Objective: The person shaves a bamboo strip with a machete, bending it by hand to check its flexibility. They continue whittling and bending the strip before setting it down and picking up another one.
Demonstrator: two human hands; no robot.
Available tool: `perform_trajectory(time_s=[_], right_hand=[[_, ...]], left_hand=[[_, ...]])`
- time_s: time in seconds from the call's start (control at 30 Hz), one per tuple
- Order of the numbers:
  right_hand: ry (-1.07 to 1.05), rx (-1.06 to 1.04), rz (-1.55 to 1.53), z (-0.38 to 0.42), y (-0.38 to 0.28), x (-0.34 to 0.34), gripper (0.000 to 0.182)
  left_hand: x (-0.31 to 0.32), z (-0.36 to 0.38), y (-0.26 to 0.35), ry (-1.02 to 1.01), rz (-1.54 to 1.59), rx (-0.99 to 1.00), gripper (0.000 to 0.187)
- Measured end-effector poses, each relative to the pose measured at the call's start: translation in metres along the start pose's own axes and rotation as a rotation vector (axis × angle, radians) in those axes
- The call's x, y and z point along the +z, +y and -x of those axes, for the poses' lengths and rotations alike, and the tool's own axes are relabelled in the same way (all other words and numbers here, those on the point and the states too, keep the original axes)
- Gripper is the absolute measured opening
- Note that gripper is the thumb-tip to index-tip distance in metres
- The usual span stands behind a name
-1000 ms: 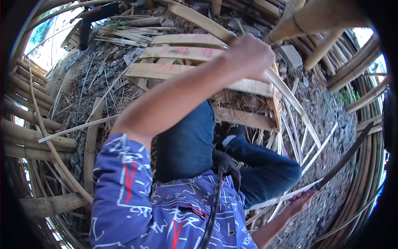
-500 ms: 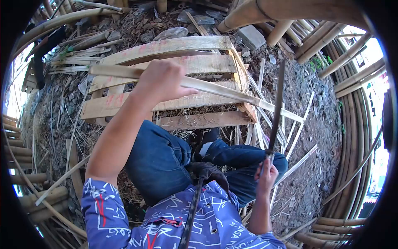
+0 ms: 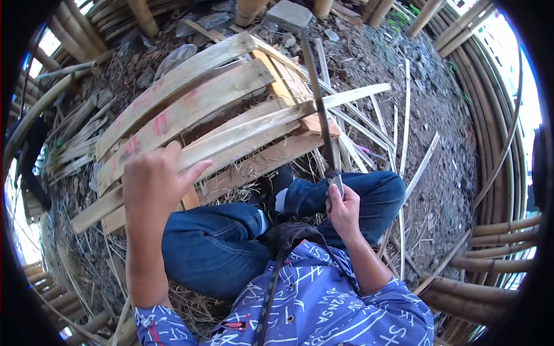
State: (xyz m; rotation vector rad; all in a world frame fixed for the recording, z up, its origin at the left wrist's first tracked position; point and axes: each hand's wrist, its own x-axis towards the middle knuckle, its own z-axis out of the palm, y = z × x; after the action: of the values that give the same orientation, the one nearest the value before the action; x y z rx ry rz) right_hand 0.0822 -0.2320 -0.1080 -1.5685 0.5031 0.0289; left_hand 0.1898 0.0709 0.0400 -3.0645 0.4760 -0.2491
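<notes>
My left hand (image 3: 153, 181) is wrapped round a long split bamboo strip (image 3: 248, 131), its thumb stretched along the strip. The strip slants up to the right over a slatted wooden crate (image 3: 202, 98). In my right hand (image 3: 343, 207) is the handle of a long machete (image 3: 319, 98), its blade upright and crossing the strip near the crate's right end. Whether the edge touches the strip is hard to tell. Red marks show on the crate's slats.
My crossed legs (image 3: 219, 248) are below the crate. Thin bamboo strips (image 3: 407, 115) litter the soil at the right. A grey block (image 3: 290, 15) lies beyond the crate. Thick bamboo poles (image 3: 487, 115) line the right side, and more stand at the back left.
The view has turned, and the crate now appears tilted. The strip slants up to the right instead of down. The machete has come across the strip, and my left hand appears lower and further left.
</notes>
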Motion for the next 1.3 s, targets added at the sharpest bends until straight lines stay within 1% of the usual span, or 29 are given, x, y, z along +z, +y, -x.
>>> perform_trajectory(time_s=[0.03,0.07,0.1,0.13,0.2,0.23,0.27,0.33,0.37,0.4,0.47,0.5,0.53,0.57,0.6,0.67,0.73,0.8,0.83,0.87,0.93,1.0,1.03,1.07,1.13,1.17,1.23,1.3], right_hand=[[-0.009,-0.031,0.066,-0.004,0.005,-0.003,0.034],[-0.021,-0.060,0.133,-0.007,0.007,-0.005,0.033],[0.028,-0.007,0.130,-0.010,0.003,-0.006,0.040],[0.039,-0.001,0.127,-0.015,0.005,-0.013,0.040],[0.109,-0.213,0.458,-0.027,0.008,-0.022,0.043],[0.127,-0.198,0.505,-0.032,0.008,-0.025,0.044],[0.146,-0.196,0.497,-0.035,0.006,-0.025,0.044],[0.161,-0.220,0.524,-0.035,-0.003,-0.019,0.042],[0.161,-0.195,0.504,-0.031,-0.010,-0.018,0.041],[0.195,-0.254,0.464,-0.027,-0.023,-0.009,0.040],[0.176,-0.254,0.472,-0.030,-0.030,-0.002,0.043],[0.191,-0.247,0.463,-0.035,-0.030,0.000,0.043],[0.157,-0.242,0.494,-0.044,-0.031,0.001,0.045],[0.121,-0.236,0.528,-0.048,-0.032,0.000,0.047],[0.129,-0.233,0.523,-0.047,-0.031,-0.005,0.047],[0.127,-0.290,0.675,-0.051,-0.033,-0.006,0.049],[0.133,-0.284,0.653,-0.053,-0.030,-0.009,0.048],[0.171,-0.334,0.730,-0.054,-0.028,-0.012,0.048],[0.233,-0.345,0.783,-0.056,-0.022,-0.018,0.048],[0.258,-0.249,0.775,-0.061,-0.017,-0.026,0.049],[0.381,-0.123,0.702,-0.073,-0.003,-0.045,0.052],[0.495,-0.134,0.717,-0.088,0.024,-0.079,0.054],[0.518,-0.181,0.585,-0.087,0.023,-0.086,0.054],[0.515,-0.121,0.532,-0.083,0.022,-0.094,0.054],[0.490,-0.048,0.453,-0.078,0.029,-0.100,0.051],[0.488,-0.045,0.450,-0.075,0.033,-0.097,0.051],[0.408,-0.088,0.240,-0.062,0.009,-0.074,0.047],[0.288,-0.104,0.146,-0.056,-0.012,-0.051,0.044]], left_hand=[[0.002,0.002,-0.001,0.039,-0.040,0.028,0.053],[0.002,0.003,0.000,0.037,-0.035,0.043,0.053],[-0.001,0.003,0.002,0.032,-0.066,0.027,0.054],[-0.003,0.005,0.007,0.027,-0.100,0.009,0.054],[-0.004,0.004,0.006,0.028,-0.086,0.011,0.054],[-0.003,0.004,0.006,0.031,-0.075,-0.003,0.054],[-0.002,0.003,0.006,0.037,-0.075,0.017,0.054],[0.000,0.003,0.007,0.049,-0.082,-0.018,0.053],[-0.001,0.005,0.011,0.052,-0.081,-0.001,0.053],[-0.002,0.003,0.010,0.055,-0.081,0.015,0.053],[-0.004,0.004,0.011,0.056,-0.084,0.047,0.053],[-0.006,0.005,0.014,0.018,-0.045,-0.011,0.052],[-0.006,0.005,0.015,-0.020,-0.005,-0.071,0.051],[-0.006,0.005,0.015,-0.022,-0.005,-0.057,0.051],[-0.004,0.007,0.018,-0.032,-0.006,-0.081,0.051],[-0.004,0.005,0.016,-0.035,-0.008,-0.099,0.051],[-0.006,0.004,0.012,-0.103,0.003,-0.118,0.051],[-0.005,0.002,0.012,-0.091,0.021,-0.128,0.050],[-0.006,0.004,0.014,-0.075,0.038,-0.139,0.050],[-0.007,0.005,0.014,-0.078,0.035,-0.135,0.050],[-0.011,0.005,0.013,-0.090,-0.028,-0.149,0.050],[-0.009,0.006,0.015,-0.069,-0.018,-0.141,0.051],[-0.008,0.006,0.015,-0.050,-0.010,-0.133,0.051],[-0.004,0.007,0.014,-0.049,-0.009,-0.146,0.051],[0.003,0.007,0.010,0.003,-0.009,-0.053,0.053],[0.006,0.007,0.008,0.000,-0.013,-0.052,0.053],[0.008,0.009,0.008,0.006,0.010,-0.055,0.053],[0.007,0.010,0.010,0.002,-0.010,-0.042,0.053]])
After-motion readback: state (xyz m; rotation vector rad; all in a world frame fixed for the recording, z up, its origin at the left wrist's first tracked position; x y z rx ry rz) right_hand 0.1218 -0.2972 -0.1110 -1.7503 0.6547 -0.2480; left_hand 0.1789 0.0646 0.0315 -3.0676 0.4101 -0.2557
